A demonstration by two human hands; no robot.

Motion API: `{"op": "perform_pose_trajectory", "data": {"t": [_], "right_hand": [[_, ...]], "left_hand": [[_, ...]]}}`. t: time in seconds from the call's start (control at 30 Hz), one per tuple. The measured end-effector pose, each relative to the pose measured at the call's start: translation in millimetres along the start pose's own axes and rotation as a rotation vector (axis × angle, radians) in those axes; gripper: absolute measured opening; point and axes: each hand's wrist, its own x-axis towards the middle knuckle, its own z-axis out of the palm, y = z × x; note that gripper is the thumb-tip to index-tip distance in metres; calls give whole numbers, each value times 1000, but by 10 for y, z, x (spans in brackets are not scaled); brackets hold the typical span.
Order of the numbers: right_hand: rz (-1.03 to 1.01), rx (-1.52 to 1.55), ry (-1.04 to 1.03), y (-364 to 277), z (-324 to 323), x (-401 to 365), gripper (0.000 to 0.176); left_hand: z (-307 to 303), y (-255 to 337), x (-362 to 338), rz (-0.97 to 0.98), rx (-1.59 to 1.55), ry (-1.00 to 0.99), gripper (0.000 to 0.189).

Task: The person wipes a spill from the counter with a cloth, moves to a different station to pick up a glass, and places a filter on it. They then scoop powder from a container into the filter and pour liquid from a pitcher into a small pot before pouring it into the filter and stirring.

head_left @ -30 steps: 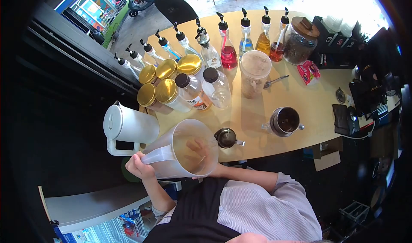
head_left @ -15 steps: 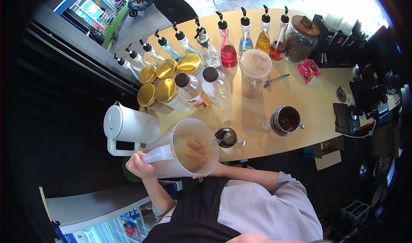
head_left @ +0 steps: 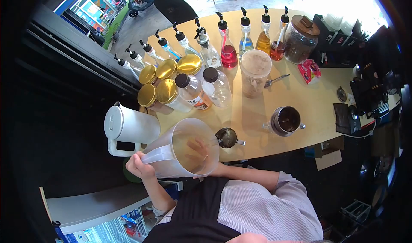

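"On your pale wooden table (head_left: 319, 105) stand 5 gold-lidded jars (head_left: 166, 90); what's your left hand (head_left: 141, 166) holding?"
"You have it closed round the handle of the frosted plastic pitcher (head_left: 165, 168), tilted near the table's edge, between the white kettle (head_left: 133, 125) and the metal cup (head_left: 227, 137)."
"And your right hand (head_left: 197, 150)?"
"It shows through your pitcher's translucent wall, fingers apart; I can't tell whether it grips."
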Motion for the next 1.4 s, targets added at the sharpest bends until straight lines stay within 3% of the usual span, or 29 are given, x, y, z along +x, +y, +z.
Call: {"op": "perform_pose_trajectory", "data": {"t": [0.17, 0.27, 0.47, 0.57, 0.63, 1.4], "right_hand": [[41, 101, -5, -26, 27, 16, 139], [-51, -21, -24, -34, 16, 15, 140], [90, 65, 0, 33, 2, -25, 140], [-18, -55, -10, 29, -14, -11, 140], [128, 64, -30, -20, -18, -22, 140], [51, 42, -23, 10, -26, -21, 140]], "left_hand": [[-23, -14, -1, -19, -27, -10, 45], [-27, 13, 5, -12, -25, -28, 44], [-27, 62, 16, 5, 18, -21, 44], [-21, 70, 13, 8, 17, -15, 44], [-5, 80, 6, -4, 18, 14, 43], [-37, 110, -7, 8, 13, -3, 44]]}}
